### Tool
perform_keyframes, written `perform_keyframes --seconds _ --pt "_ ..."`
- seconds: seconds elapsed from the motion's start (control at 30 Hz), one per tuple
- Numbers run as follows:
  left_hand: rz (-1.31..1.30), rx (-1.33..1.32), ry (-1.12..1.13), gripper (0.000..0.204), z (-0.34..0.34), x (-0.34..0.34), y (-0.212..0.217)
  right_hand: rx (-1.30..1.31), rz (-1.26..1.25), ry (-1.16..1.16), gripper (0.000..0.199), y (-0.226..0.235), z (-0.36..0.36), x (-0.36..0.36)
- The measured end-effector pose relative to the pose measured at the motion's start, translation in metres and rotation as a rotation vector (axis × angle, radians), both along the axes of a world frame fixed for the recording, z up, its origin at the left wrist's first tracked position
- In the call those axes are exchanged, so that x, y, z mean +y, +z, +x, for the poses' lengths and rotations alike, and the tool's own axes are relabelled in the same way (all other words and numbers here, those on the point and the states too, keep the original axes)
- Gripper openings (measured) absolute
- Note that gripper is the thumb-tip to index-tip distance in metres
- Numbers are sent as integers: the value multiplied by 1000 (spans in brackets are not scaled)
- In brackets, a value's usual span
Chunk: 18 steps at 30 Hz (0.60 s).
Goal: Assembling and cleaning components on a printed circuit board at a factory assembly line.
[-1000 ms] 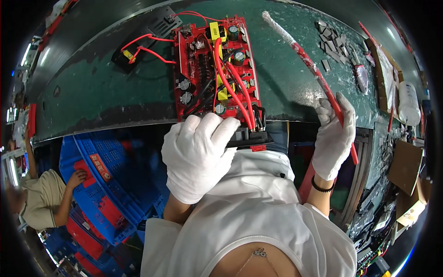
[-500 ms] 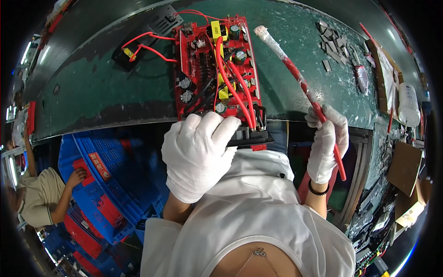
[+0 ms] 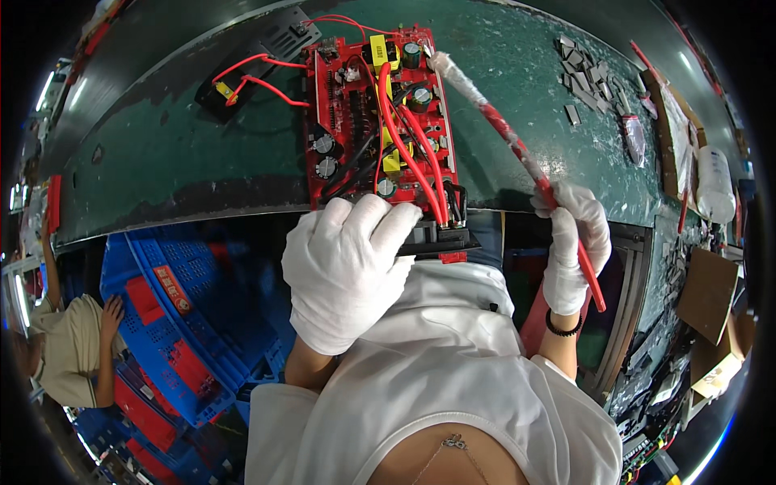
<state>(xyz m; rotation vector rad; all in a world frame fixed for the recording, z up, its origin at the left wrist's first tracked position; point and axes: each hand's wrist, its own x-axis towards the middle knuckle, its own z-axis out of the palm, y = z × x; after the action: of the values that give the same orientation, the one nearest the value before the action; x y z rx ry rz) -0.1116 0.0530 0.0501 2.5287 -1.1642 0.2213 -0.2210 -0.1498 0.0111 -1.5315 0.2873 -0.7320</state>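
Observation:
A red circuit board (image 3: 343, 121) lies at the table's near edge, carrying capacitors, yellow-wrapped parts and thick red and black wires. My gloved left hand (image 3: 347, 271) is closed over its near end, beside a black end panel (image 3: 444, 242). In my gloved right hand (image 3: 572, 242) is a red stick (image 3: 517, 149), gripped near its lower end. White paste coats the stick's far tip, which hovers at or just beside the board's upper right edge; whether it touches cannot be told.
Thin red wires join the board to a black slotted panel (image 3: 279, 48) at the back left. Small grey pieces (image 3: 582, 73) lie scattered at the right, near a white bottle (image 3: 715, 182). Blue crates (image 3: 153, 267) stand at the lower left, beside another person (image 3: 77, 347).
My right hand has shifted the stick's pasted tip left, closer to the board's edge. My left hand stays in place. The other person's hand has moved left along the blue crate.

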Motion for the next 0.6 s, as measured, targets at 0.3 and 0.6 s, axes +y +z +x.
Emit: perform_keyframes --seconds 0.3,0.6 --pt "9 -15 -17 43 0 1 0 -22 -69 -24 13 5 -7 -11" --pt "-8 36 22 39 -1 -2 3 38 24 21 15 3 -21 -7"
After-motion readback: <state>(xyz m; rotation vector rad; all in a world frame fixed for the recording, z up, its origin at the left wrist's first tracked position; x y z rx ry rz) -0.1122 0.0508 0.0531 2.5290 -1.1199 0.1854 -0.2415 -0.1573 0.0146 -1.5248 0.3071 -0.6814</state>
